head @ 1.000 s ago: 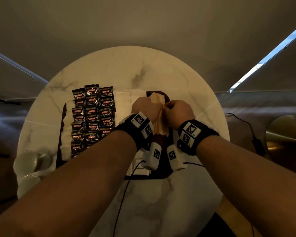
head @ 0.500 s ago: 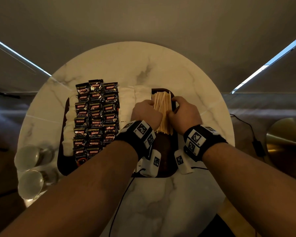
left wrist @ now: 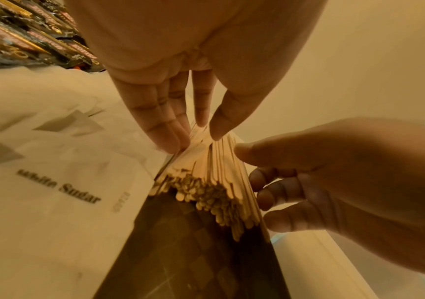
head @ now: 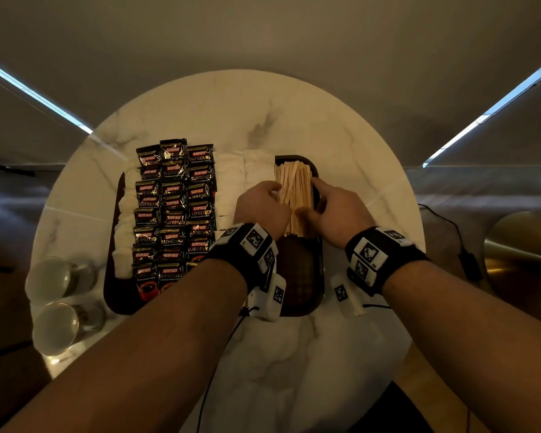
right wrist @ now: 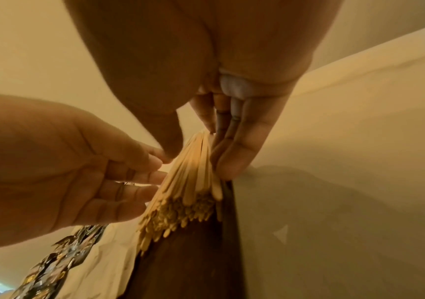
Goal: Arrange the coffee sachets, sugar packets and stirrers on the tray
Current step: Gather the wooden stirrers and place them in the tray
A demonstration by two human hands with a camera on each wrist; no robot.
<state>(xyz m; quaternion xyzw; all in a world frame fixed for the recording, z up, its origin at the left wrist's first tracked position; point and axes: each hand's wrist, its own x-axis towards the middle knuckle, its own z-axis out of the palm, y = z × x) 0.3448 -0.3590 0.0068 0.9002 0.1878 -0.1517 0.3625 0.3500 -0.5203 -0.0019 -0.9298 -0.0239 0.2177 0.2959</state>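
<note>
Two empty glasses stand at the marble table's left edge, a black cable trails off right. On the dark tray: three columns of Kopiko coffee sachets, white sugar packets either side — and the wooden stirrers, too many to count. Left hand and right hand, fingers straight, press the bundle's sides.

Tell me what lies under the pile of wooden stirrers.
The stirrers lie on the dark tray, whose bare floor shows just in front of them. The left hand and right hand flank the pile; what lies beneath it is hidden.
</note>
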